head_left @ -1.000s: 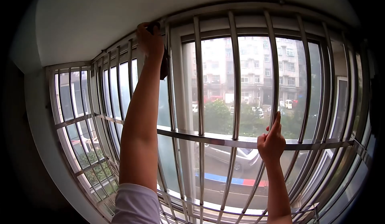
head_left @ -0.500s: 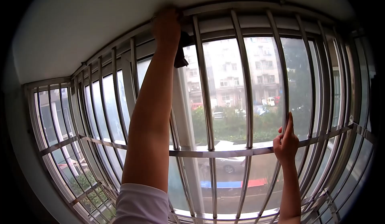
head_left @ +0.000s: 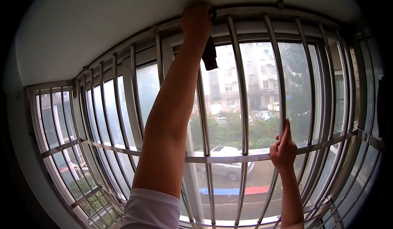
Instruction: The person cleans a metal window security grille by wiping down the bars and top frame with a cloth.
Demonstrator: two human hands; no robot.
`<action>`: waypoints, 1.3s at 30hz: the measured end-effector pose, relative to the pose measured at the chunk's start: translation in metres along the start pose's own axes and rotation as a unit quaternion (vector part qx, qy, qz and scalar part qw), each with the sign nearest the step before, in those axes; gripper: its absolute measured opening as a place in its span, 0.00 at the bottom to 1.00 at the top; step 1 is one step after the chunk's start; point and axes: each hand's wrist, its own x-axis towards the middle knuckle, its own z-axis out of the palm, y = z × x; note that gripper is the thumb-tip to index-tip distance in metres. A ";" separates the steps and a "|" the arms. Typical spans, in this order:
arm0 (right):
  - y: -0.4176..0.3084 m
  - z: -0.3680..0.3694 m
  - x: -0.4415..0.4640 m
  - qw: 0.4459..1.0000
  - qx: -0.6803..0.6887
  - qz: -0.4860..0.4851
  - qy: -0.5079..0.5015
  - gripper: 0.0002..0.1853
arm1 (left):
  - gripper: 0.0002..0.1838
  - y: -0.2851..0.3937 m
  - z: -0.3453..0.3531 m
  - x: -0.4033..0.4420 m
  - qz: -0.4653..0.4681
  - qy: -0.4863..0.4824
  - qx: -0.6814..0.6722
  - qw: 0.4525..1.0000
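My left hand (head_left: 198,22) is raised to the metal top rail (head_left: 254,11) of the window grille, just under the ceiling. Its fingers are closed on a dark cloth (head_left: 210,57), whose loose end hangs down in front of the window; the fingertips are hard to see in the shadow. Lower and to the right, my right hand (head_left: 283,153) grips an upright bar (head_left: 278,77) of the grille, near the flat crossbar (head_left: 229,159). One of its fingers points up along the bar.
Upright metal bars (head_left: 242,106) span the view and bend round at both sides. The pale ceiling (head_left: 110,28) lies close above the rail. Beyond the glass are a building (head_left: 258,71), bushes and a parked silver car (head_left: 233,168).
My left hand has moved right along the top rail with the dark cloth, past one upright bar. My right hand stays on the same bar, while the view has shifted slightly.
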 end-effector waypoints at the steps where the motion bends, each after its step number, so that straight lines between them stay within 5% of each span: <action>1: 0.002 -0.001 0.000 1.000 0.009 -0.001 -0.015 0.46 | 0.10 -0.004 0.001 -0.001 -0.002 0.000 -0.001 1.000; 9: -0.002 0.003 0.002 1.000 0.000 -0.027 0.013 0.48 | 0.08 -0.060 -0.033 -0.009 -0.097 -0.004 0.098 0.990; 29: 0.006 -0.006 0.004 0.999 0.028 -0.032 -0.017 0.47 | 0.05 0.178 0.071 0.044 0.032 -0.036 0.059 0.997; 39: 0.015 -0.005 0.004 0.997 0.054 -0.037 -0.044 0.46 | 0.07 0.100 0.013 0.005 -0.012 -0.037 0.023 0.999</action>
